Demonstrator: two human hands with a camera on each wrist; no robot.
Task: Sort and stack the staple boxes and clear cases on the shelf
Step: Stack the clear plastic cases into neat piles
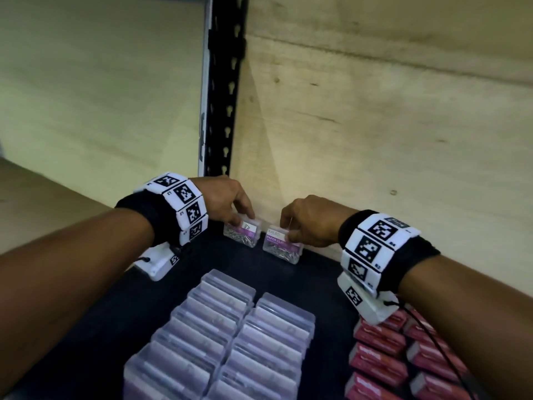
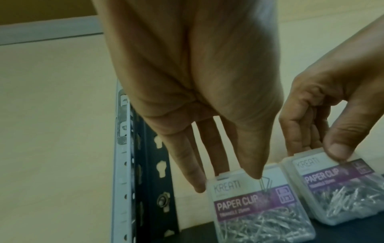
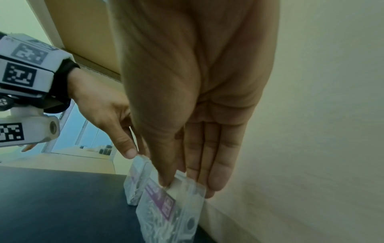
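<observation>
Two clear paper-clip cases stand upright side by side at the back of the dark shelf, against the wooden wall. My left hand pinches the top of the left case between thumb and fingers; in the left wrist view that case shows its purple label. My right hand pinches the top of the right case, also seen under the thumb as the near case. Both cases rest on the shelf.
Two rows of clear cases stand on edge in the front middle of the shelf. Red staple boxes lie in rows at the front right. A black perforated upright rises behind the left hand. Wooden panels close the back.
</observation>
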